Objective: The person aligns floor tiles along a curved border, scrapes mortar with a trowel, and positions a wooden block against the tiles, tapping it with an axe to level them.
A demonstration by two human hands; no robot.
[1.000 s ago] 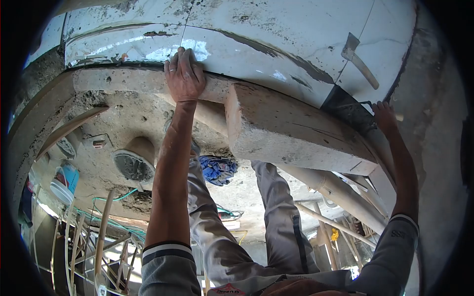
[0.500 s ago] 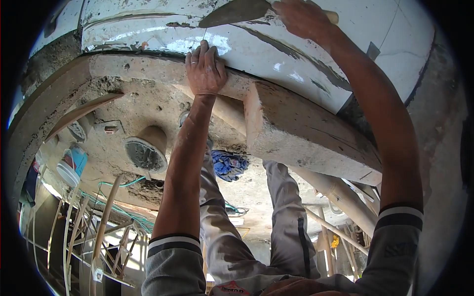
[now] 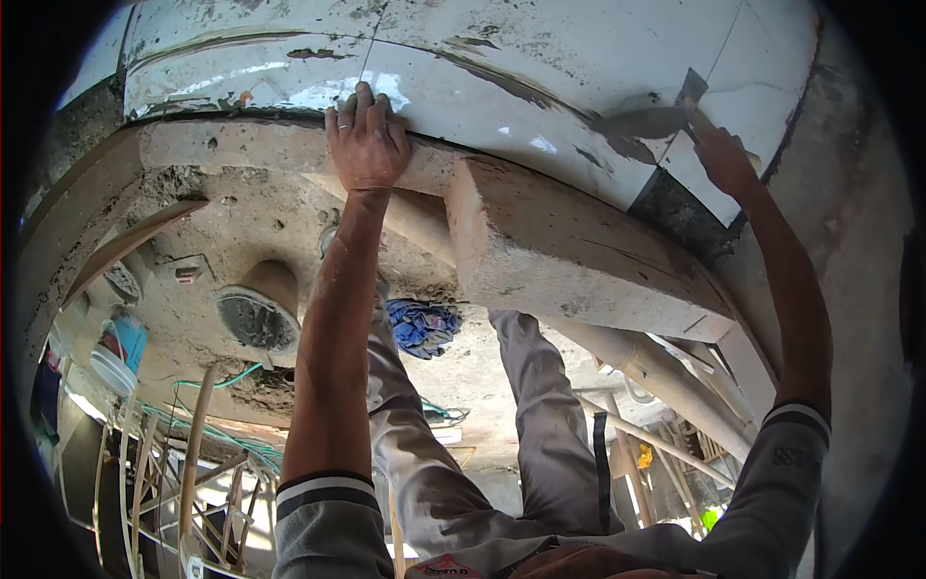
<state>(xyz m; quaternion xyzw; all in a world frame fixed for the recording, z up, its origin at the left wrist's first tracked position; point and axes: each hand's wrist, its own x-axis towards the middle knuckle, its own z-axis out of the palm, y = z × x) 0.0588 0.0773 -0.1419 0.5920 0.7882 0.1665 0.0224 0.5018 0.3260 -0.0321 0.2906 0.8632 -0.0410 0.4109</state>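
Note:
My right hand (image 3: 725,164) is closed around the handle of a pointed trowel (image 3: 639,124). Its grey blade lies over the right part of the white tiles (image 3: 540,87), pointing left near a mortar smear. My left hand (image 3: 368,147) rests with fingers stretched out on the tiles' near edge, its palm over the rim of a pale board (image 3: 270,135). Under its fingertips is a shiny wet-looking patch beside a tile joint. A dark grey gap (image 3: 680,207) shows at the tiles' front right corner.
A thick block-like beam (image 3: 588,251) juts out below the tiles. On the floor lower down stand a bucket of grey mortar (image 3: 258,314) and a blue-and-white tub (image 3: 119,352); a blue cloth (image 3: 422,328) lies near my legs. Bamboo poles (image 3: 198,463) stand at lower left.
My right hand has carried the trowel from the upper middle of the tiles down and to the right. My left hand stays at the tile edge; the view has shifted slightly.

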